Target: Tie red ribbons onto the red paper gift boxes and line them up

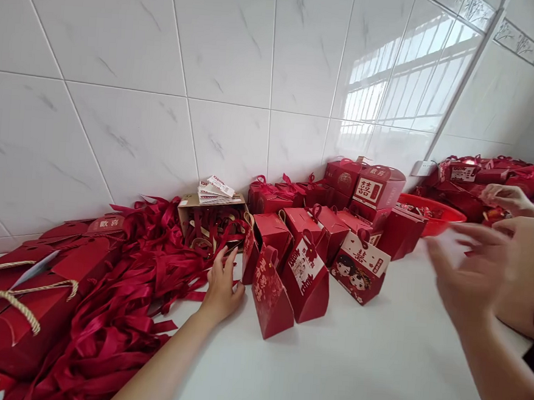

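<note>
The front gift boxes [273, 301] stand upright on the white counter [351, 358], just beside the left hand [222, 288] on its right. The left grip is spread, with the fingers pointing toward the cardboard box [188, 203]; nothing is seen in it. The right hand [477, 269] is motion-blurred above the counter's right side; its fingers appear extended and apart, and no held object shows.

Handling: the gift boxes look like thin folded card, light and moderately stiff, likely to dent if squeezed. The printed faces may be slightly slippery. Take hold by the ribbon loop at the top, or lightly by the two broad sides near the base. Contents, and therefore true weight, cannot be determined.

Surroundings: the counter is smooth and pale. Loose red ribbons [122, 312] lie heaped to the left, beside larger boxes with rope [16, 310]. Printed cards [215, 188] rest on top of the cardboard box. A red basin [458, 216] sits at the right rear, near a co-worker's hand [514, 198]. Marble-patterned wall tiles [231, 51] rise behind, reflecting a barred window.
</note>
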### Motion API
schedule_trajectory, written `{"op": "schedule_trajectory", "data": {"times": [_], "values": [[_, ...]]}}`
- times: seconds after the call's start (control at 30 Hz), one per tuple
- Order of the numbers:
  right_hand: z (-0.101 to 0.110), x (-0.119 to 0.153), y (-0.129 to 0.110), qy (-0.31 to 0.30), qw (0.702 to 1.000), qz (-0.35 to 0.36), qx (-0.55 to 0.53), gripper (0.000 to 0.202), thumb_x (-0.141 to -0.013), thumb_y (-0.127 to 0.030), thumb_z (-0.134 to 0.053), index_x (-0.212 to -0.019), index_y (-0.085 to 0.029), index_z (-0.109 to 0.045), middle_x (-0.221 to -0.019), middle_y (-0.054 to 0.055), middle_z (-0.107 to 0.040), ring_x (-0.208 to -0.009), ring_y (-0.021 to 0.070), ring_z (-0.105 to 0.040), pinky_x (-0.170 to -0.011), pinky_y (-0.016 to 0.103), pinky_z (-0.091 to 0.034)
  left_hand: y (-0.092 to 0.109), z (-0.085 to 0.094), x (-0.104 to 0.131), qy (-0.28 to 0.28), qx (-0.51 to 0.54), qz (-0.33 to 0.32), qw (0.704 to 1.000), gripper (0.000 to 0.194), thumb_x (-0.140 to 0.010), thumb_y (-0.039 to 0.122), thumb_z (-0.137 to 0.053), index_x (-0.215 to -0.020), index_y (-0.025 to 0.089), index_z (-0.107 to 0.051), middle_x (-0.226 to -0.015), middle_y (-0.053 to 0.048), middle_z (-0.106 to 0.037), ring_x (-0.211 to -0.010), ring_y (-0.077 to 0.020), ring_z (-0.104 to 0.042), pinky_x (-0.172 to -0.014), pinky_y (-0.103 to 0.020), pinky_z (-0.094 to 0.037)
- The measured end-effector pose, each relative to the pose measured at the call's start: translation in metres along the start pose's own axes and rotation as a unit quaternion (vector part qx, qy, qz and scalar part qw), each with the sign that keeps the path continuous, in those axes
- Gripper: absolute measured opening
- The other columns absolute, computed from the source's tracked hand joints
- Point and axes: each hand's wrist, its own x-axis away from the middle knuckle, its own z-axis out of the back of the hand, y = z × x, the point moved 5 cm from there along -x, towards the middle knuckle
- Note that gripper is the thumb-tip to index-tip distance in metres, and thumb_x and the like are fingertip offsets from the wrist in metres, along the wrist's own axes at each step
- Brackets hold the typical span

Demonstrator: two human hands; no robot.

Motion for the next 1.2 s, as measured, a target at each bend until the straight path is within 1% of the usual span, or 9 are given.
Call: {"op": "schedule_trajectory", "data": {"times": [0.03, 0.1, 0.23, 0.53, 0.7, 0.83, 0.97, 1.07, 1.2], "values": [[-0.009, 0.005, 0.007, 0.025, 0.999, -0.031, 0.003, 0.067, -0.077, -0.063, -0.061, -0.128, -0.024, -0.041, -0.130, 0.015, -0.052, -0.120, 0.0389, -0.052, -0.094, 0.059, -0.048, 0.000, 0.000, 0.000, 0.005, -0.002, 0.000, 1.000, 0.072, -0.076, 0.012, -0.050, -0.145, 0.015, -0.027, -0.150, -0.022, -0.023, -0.141, -0.0379, -0.029, -0.105, -0.058, -0.034], [-0.037, 0.020, 0.023, -0.030, 0.997, -0.068, -0.006, 0.076, -0.066, -0.065, -0.068, -0.121, -0.018, -0.046, -0.124, 0.017, -0.057, -0.114, 0.0366, -0.058, -0.091, 0.054, -0.052, -0.001, 0.001, 0.000, 0.011, -0.004, -0.004, 1.000, 0.070, -0.077, 0.012, -0.050, -0.144, 0.015, -0.029, -0.149, -0.022, -0.025, -0.140, -0.0384, -0.031, -0.104, -0.058, -0.036], [-0.069, 0.056, 0.055, -0.161, 0.979, -0.127, -0.003, 0.072, -0.070, -0.055, -0.068, -0.127, -0.020, -0.043, -0.105, 0.011, -0.070, -0.091, 0.0278, -0.070, -0.075, 0.042, -0.059, -0.002, 0.001, -0.001, 0.018, -0.010, -0.007, 1.000, 0.069, -0.078, 0.015, -0.052, -0.143, 0.016, -0.029, -0.147, -0.022, -0.029, -0.138, -0.0387, -0.034, -0.103, -0.058, -0.038], [-0.035, 0.061, 0.091, -0.177, 0.969, -0.165, 0.051, 0.043, -0.075, -0.053, -0.060, -0.104, -0.020, -0.059, -0.103, 0.010, -0.072, -0.086, 0.0272, -0.070, -0.074, 0.041, -0.059, -0.007, -0.001, -0.003, 0.023, -0.019, 0.001, 1.000, 0.066, -0.079, 0.018, -0.052, -0.142, 0.019, -0.031, -0.145, -0.020, -0.032, -0.137, -0.0388, -0.037, -0.100, -0.059, -0.040], [-0.049, 0.048, 0.101, -0.190, 0.970, -0.148, 0.031, 0.043, -0.075, -0.051, -0.063, -0.106, -0.022, -0.059, -0.101, 0.008, -0.073, -0.085, 0.0254, -0.071, -0.075, 0.039, -0.060, -0.003, -0.001, -0.004, 0.015, -0.019, 0.000, 1.000, 0.064, -0.081, 0.020, -0.050, -0.142, 0.018, -0.032, -0.143, -0.021, -0.034, -0.135, -0.0383, -0.039, -0.100, -0.058, -0.040], [-0.051, 0.043, 0.085, -0.113, 0.985, -0.123, 0.046, 0.066, -0.071, -0.052, -0.068, -0.124, -0.019, -0.050, -0.115, 0.014, -0.064, -0.099, 0.0314, -0.065, -0.082, 0.049, -0.056, -0.003, -0.001, -0.003, 0.014, -0.019, 0.005, 1.000, 0.064, -0.080, 0.019, -0.050, -0.141, 0.016, -0.032, -0.144, -0.022, -0.034, -0.135, -0.0382, -0.039, -0.100, -0.058, -0.039], [-0.034, 0.047, 0.026, 0.047, 0.998, 0.025, 0.036, 0.066, -0.075, -0.045, -0.072, -0.129, -0.019, -0.046, -0.119, 0.014, -0.054, -0.108, 0.0304, -0.056, -0.085, 0.047, -0.052, -0.003, -0.001, -0.002, 0.011, -0.021, 0.011, 1.000, 0.065, -0.079, 0.017, -0.050, -0.141, 0.017, -0.032, -0.146, -0.021, -0.035, -0.135, -0.0359, -0.040, -0.100, -0.055, -0.039], [-0.053, 0.057, -0.020, -0.078, 0.991, 0.104, -0.035, 0.051, -0.081, -0.038, -0.069, -0.125, -0.022, -0.049, -0.095, 0.007, -0.056, -0.078, 0.0199, -0.058, -0.059, 0.031, -0.052, -0.003, -0.002, -0.002, 0.005, -0.024, 0.022, 0.999, 0.063, -0.079, 0.016, -0.049, -0.140, 0.017, -0.034, -0.143, -0.020, -0.040, -0.132, -0.0345, -0.044, -0.099, -0.055, -0.038], [-0.106, 0.079, -0.052, -0.362, 0.929, 0.078, -0.020, 0.046, -0.086, -0.038, -0.063, -0.127, -0.023, -0.048, -0.110, 0.010, -0.059, -0.068, 0.0156, -0.059, -0.061, 0.031, -0.054, -0.002, 0.000, -0.003, 0.002, -0.024, 0.036, 0.999, 0.060, -0.080, 0.016, -0.048, -0.139, 0.018, -0.037, -0.138, -0.019, -0.048, -0.129, -0.0349, -0.047, -0.098, -0.055, -0.037]]}}
